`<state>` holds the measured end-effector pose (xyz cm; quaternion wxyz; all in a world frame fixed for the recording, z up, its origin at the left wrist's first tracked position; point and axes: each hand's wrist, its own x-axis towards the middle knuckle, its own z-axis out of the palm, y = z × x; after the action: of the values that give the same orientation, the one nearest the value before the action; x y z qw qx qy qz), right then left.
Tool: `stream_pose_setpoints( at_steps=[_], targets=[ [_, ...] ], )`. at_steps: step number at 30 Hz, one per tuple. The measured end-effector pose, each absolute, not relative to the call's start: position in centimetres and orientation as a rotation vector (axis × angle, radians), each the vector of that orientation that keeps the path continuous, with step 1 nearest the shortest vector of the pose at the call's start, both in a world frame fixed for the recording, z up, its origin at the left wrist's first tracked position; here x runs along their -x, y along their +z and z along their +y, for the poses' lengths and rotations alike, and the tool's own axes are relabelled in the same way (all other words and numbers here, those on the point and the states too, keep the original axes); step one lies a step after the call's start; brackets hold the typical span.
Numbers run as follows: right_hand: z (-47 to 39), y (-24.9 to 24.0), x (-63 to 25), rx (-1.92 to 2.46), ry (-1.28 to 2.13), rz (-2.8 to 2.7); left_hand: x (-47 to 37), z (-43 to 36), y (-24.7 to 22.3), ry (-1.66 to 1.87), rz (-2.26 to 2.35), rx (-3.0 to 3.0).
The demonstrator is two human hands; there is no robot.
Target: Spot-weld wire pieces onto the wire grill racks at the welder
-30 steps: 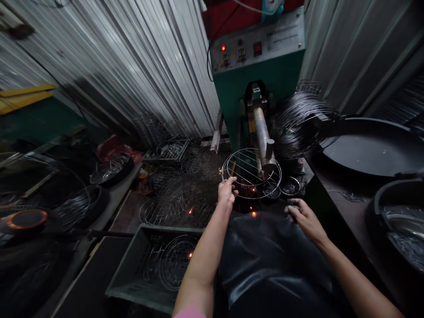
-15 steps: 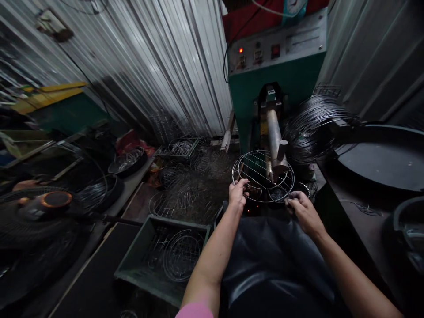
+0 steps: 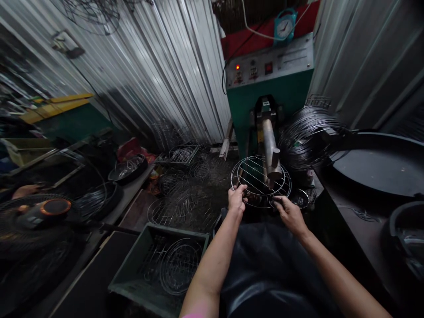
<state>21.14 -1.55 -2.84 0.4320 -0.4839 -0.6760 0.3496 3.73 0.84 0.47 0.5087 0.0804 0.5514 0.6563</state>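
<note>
A round wire rack (image 3: 253, 175) with straight parallel bars lies under the metal arm (image 3: 270, 141) of a green machine (image 3: 274, 88). My left hand (image 3: 237, 198) is closed on the rack's left rim, near its front. At the front right of the rack, my right hand (image 3: 288, 211) is pinched; what sits between its fingertips is too small and dark to name. The arm's lower tip comes down over the right part of the rack.
A green crate (image 3: 124, 276) with wire racks stands at the lower left. Right of the machine are a wire coil (image 3: 308, 137) and a big dark pan (image 3: 380, 165). A fan (image 3: 39, 212) stands far left, with a person's hand (image 3: 25, 191) behind it.
My right hand has moved left, closer to the rack's front rim. My left hand keeps its hold on the rack. The camera view has shifted, showing more of the blue scale.
</note>
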Motion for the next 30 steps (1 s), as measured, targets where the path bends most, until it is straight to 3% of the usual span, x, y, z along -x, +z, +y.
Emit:
stream_pose_setpoints(
  at_steps=[17,30],
  targets=[
    [-1.1,-1.9,-20.4,1.252,1.034,-1.523,-3.9,0.7,-0.3,1.624,1.317,-0.111],
    [0.2,-2.4,-20.8,1.261,0.933,-1.606,-4.1,1.8,-0.6,1.583,1.322,-0.060]
  ],
)
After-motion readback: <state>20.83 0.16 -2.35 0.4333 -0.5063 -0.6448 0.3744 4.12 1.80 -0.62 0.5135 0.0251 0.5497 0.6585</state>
